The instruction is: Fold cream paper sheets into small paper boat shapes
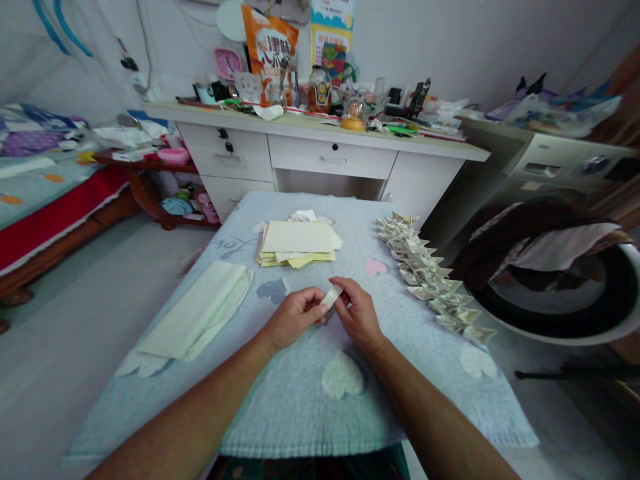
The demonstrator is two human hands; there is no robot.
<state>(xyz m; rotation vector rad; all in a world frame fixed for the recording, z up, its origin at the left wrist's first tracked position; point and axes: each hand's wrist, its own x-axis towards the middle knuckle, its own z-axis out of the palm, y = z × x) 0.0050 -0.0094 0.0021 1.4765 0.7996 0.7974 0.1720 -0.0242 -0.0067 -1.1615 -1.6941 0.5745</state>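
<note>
Between my two hands is a small folded piece of pale paper (332,297), held just above the cloth-covered table (300,413). My left hand (299,313) pinches its left end between thumb and fingers. On the other end, the fingers of my right hand (357,310) are closed as well. Beyond my hands lies a stack of cream and yellow paper sheets (299,238). Off to the left rests a large folded pale green sheet (200,307). Along the table's right side run rows of folded paper pieces (425,273) with pointed ends.
A white desk (320,150) crowded with jars and packets stands behind the table. At the right is a washing machine (555,160) with its round door open and clothes in it. A bed (55,193) and a low wooden stand (145,180) are at the left.
</note>
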